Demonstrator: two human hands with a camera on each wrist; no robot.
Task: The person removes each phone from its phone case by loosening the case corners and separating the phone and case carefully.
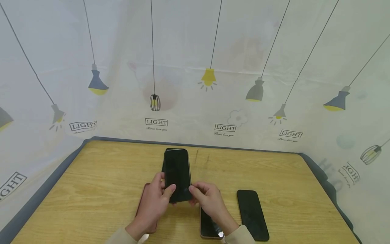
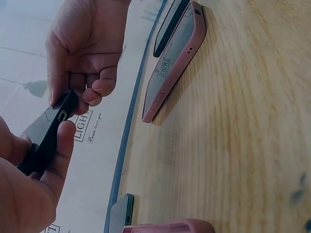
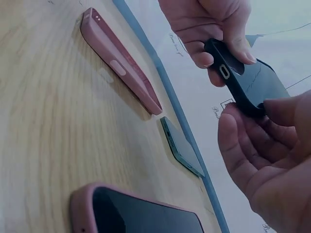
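Observation:
Both hands hold a phone (image 1: 177, 171) above the table, screen up. A black case (image 3: 232, 87) wraps its bottom end, with the oval port opening showing in the right wrist view. On its left side my left hand (image 1: 152, 205) grips it, thumb over the screen and fingers underneath. My right hand (image 1: 211, 200) pinches the lower right corner between thumb and fingers. Below my right wrist lies a phone in a pink case (image 2: 181, 63). An empty pink case (image 3: 116, 63) lies beside my left hand, which partly covers it in the head view.
A green-edged phone (image 3: 182, 145) lies farther back, mostly hidden behind the held phone in the head view. To the right rests another dark phone (image 1: 253, 215). The wooden table (image 1: 292, 189) ends at a pale curtain (image 1: 189, 67) printed with lamps.

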